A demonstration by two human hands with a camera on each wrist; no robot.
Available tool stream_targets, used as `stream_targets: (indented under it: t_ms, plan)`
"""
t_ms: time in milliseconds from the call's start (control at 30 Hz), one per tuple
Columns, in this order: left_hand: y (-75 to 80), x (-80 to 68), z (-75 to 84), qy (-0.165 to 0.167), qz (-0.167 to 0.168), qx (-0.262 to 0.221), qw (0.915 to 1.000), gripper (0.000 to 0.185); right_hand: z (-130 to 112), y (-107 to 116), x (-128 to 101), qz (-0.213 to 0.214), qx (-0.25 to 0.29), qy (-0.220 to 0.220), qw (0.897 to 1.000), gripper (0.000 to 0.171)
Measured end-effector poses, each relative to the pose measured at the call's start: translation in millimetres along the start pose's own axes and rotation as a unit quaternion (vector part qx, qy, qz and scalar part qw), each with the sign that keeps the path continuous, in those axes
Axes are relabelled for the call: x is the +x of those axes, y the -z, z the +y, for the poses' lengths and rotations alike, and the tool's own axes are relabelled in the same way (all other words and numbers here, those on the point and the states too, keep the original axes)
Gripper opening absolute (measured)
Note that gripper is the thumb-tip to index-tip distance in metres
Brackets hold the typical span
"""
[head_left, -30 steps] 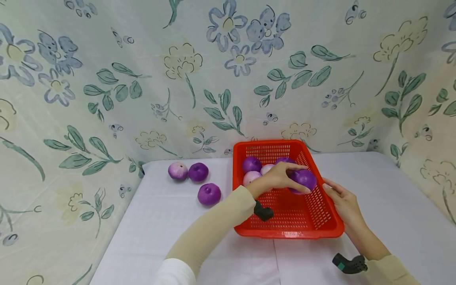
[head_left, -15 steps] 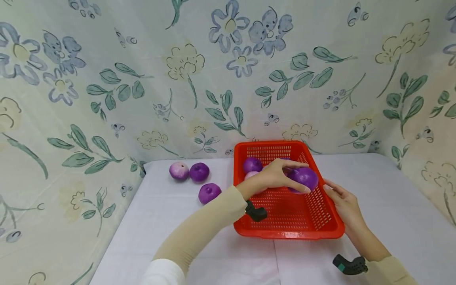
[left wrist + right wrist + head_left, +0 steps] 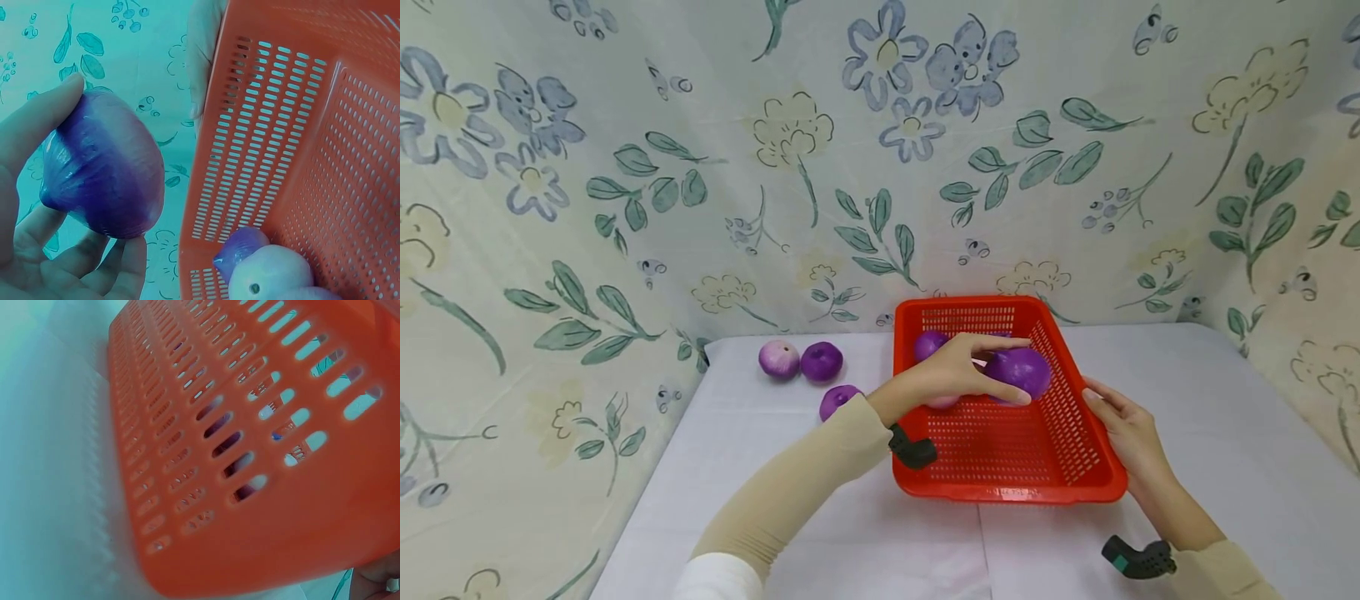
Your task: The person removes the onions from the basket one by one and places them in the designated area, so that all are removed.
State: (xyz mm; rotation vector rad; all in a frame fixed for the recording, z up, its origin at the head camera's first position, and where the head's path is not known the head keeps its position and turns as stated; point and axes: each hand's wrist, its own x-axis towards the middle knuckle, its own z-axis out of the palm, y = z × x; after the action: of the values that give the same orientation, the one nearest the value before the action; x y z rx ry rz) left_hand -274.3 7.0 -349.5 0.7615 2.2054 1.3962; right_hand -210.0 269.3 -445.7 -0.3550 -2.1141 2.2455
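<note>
In the head view, my left hand holds a purple onion above the red plastic basket, thumb and fingers spread round its sides. The left wrist view shows this onion close up, its pointed end toward the palm. My right hand grips the basket's right rim. More onions sit at the back of the basket, among them a purple one and a pale one; my left hand partly hides them in the head view. The right wrist view shows mostly the basket's perforated wall.
Left of the basket, a pale pink onion and a purple one lie side by side on the white-covered table. Another purple onion lies nearer, partly behind my left forearm. A floral curtain hangs behind the table.
My left hand has drawn a little to the left with the purple onion in its grasp, still over the basket. My right hand and the basket have stayed put.
</note>
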Motion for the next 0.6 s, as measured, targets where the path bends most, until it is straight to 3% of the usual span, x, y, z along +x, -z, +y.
stream_targets:
  t_ms: [233, 600]
  plan:
    - [13.9, -12.2, -3.8, 0.010, 0.020, 0.013, 0.9997, 0.068, 0, 0, 0, -0.002, 0.009, -0.001, 1.000, 0.073]
    - [46.3, -34.1, -9.4, -0.005, 0.051, 0.026, 0.9983, 0.074, 1, 0, 0, -0.001, -0.012, 0.006, 1.000, 0.074]
